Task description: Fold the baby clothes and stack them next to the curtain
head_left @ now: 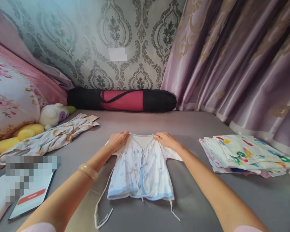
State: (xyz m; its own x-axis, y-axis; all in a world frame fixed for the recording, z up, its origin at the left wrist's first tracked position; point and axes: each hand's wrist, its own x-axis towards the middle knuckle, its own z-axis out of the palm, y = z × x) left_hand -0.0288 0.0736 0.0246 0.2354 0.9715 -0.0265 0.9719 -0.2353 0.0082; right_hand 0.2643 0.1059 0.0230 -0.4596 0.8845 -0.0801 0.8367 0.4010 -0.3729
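A small white baby shirt [149, 170] with blue trim and a faint blue print lies front side up on the grey sheet, its neckline facing away from me. Thin white ties hang down its front, and loose ones trail past the hem on both sides. My left hand [119, 140] pinches the left shoulder beside the collar. At the opposite shoulder, my right hand [166, 140] has its fingers closed on the cloth. Both sleeves are partly covered by my hands and forearms.
Folded printed cloths [251, 154] are stacked at the right. A patterned garment [60, 135] lies at the left, near plush toys [52, 114] and a floral pillow [12, 93]. A tablet-like device [35, 193] rests front left. A black and red bag [122, 100] lies along the wall.
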